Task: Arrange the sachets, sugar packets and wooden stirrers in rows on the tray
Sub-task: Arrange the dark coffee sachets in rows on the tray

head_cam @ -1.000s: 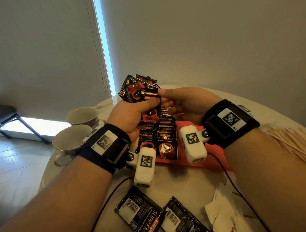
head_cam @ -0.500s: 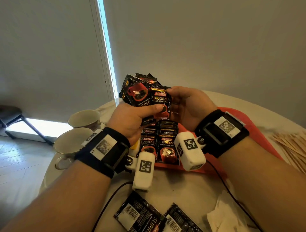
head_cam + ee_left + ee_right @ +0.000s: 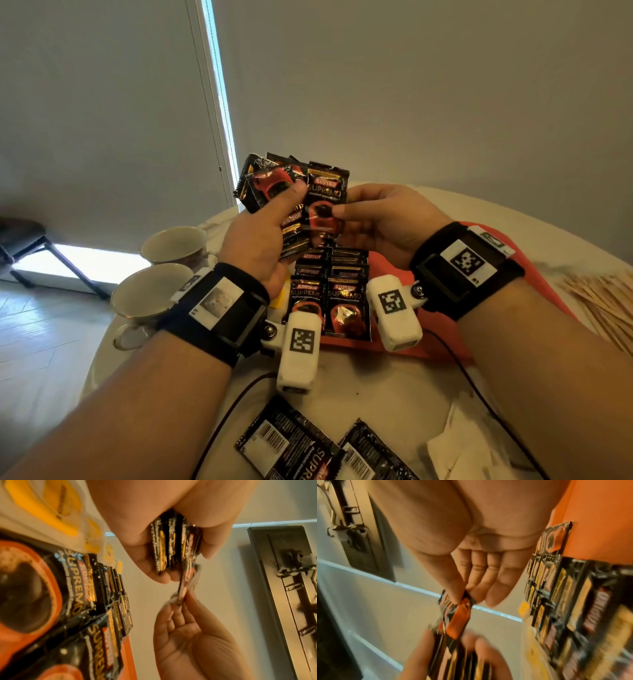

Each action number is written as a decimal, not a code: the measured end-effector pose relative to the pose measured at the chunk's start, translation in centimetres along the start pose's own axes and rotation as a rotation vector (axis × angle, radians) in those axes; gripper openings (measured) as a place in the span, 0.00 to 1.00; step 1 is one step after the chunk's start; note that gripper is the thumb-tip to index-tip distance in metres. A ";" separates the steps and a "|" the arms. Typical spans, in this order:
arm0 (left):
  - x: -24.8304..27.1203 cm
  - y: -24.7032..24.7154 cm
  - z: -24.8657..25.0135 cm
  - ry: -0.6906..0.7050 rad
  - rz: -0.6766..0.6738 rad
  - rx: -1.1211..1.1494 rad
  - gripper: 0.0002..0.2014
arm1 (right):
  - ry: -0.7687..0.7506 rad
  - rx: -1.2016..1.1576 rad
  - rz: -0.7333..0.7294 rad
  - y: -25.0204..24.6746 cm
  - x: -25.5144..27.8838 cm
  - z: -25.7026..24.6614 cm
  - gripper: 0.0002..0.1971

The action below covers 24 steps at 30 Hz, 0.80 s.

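The sachets [image 3: 327,202] at frame centre are black with red cups and gold lettering. Below them the tray [image 3: 442,339] is orange-red; the wrist straps [image 3: 462,270] are black, with black-and-white square codes.

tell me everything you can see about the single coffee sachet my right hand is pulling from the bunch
The single sachet is glossy black foil with serrated ends, printed "Kopiko Supremo" in red and gold above a red coffee cup. It stands upright, face toward the head camera, above the orange tray. The right hand pinches its edge; its left side overlaps the bunch of sachets gripped in the left hand.
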<state>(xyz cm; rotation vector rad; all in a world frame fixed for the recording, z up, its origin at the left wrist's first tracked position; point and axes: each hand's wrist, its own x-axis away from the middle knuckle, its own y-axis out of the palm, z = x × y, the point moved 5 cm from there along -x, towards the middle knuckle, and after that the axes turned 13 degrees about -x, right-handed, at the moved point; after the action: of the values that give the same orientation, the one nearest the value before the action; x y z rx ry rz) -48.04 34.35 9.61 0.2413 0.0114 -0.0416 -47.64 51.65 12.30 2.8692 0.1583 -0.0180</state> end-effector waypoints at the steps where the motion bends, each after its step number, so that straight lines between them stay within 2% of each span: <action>1: -0.1 -0.1 0.1 0.001 0.007 0.020 0.16 | -0.020 -0.029 0.051 -0.6 -0.2 -0.3 0.11; 5: -0.3 -0.3 0.3 -0.019 -0.006 0.085 0.14 | -0.067 -0.202 0.386 -6.2 -1.5 -0.6 0.07; 7: -0.3 -0.3 0.2 -0.023 -0.008 0.076 0.14 | 0.003 -0.188 0.525 -9.3 -2.4 0.3 0.03; 9: -0.3 -0.2 0.1 -0.033 -0.011 0.062 0.13 | 0.133 -0.079 0.611 -11.7 -3.0 1.6 0.05; 12: -0.4 -0.1 -0.1 -0.052 -0.018 0.057 0.12 | 0.258 0.097 0.656 -13.3 -3.3 2.6 0.03; 16: -0.4 -0.3 0.0 -0.050 -0.016 0.057 0.13 | 0.260 0.251 0.628 -13.2 -4.1 2.5 0.02; 24: -0.6 -0.4 0.0 -0.065 -0.020 0.041 0.14 | 0.307 0.341 0.568 -12.5 -5.0 2.7 0.04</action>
<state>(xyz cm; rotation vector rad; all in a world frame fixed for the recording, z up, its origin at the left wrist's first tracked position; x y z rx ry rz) -48.66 34.00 9.51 0.2806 -0.0516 -0.0701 -53.99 62.38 6.53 3.1171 -0.6635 0.5537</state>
